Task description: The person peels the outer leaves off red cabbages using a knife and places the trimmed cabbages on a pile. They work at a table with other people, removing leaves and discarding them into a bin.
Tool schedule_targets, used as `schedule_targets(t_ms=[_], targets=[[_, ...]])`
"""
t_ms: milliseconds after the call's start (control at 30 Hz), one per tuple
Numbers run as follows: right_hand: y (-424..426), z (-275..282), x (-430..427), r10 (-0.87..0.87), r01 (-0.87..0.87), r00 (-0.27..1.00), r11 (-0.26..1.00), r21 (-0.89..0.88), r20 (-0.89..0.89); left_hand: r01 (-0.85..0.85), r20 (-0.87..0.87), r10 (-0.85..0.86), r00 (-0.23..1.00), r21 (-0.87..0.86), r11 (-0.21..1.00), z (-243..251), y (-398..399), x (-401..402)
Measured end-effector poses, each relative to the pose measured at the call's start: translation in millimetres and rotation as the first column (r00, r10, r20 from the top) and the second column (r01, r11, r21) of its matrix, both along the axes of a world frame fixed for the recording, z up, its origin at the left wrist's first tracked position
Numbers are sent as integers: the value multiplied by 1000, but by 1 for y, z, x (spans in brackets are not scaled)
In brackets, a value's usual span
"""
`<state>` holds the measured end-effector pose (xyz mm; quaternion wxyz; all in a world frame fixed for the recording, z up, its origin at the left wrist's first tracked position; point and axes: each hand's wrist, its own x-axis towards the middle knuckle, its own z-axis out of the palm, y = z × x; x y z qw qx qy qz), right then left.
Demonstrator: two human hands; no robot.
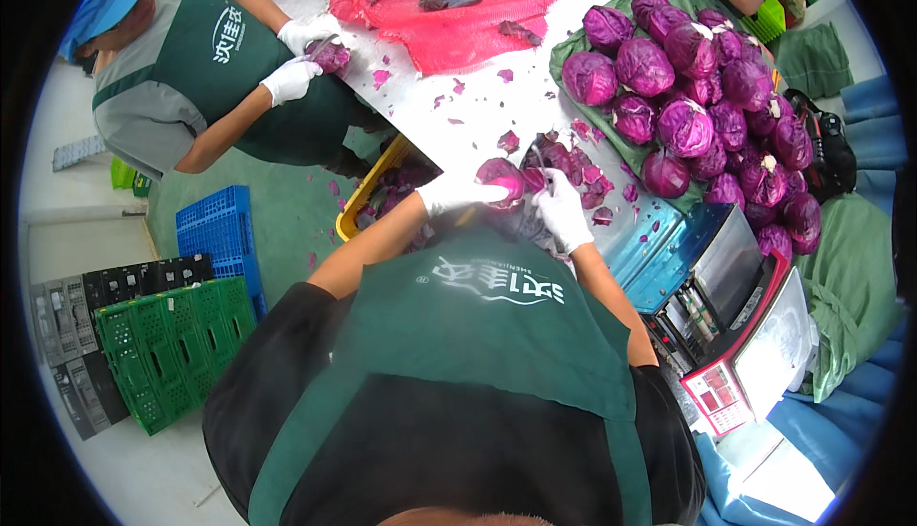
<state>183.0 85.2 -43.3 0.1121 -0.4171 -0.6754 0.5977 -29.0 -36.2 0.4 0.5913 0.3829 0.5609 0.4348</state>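
A red cabbage sits in my white-gloved left hand, close in front of my apron at the table's edge. My right hand, gloved too, grips a slim tool that looks like a knife; the fingers hide much of it. A loosened purple leaf sticks out from the cabbage towards the right hand. Trimmed purple leaves lie heaped on the metal table just beyond and beside that hand.
Several whole red cabbages are piled on a green sack at right. Near my right arm stands a scale with a red-edged panel. A yellow crate holds leaves at left. A co-worker trims another cabbage. Red mesh covers the far table.
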Motion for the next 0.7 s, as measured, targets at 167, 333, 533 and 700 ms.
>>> schedule_targets(t_ms=[167,333,533,700], targets=[[4,29,6,32,-72,990,951,-301,-138,-18,-58,27,998,149,989,11,-13,7],[-3,62,-2,271,-295,951,940,172,152,35,-552,151,820,312,949,2,-8,24],[4,55,3,288,-313,942,938,146,173,188,-751,101,653,289,939,-17,-5,24],[12,30,1,226,-281,945,932,229,238,226,-701,28,713,267,937,0,-14,14]])
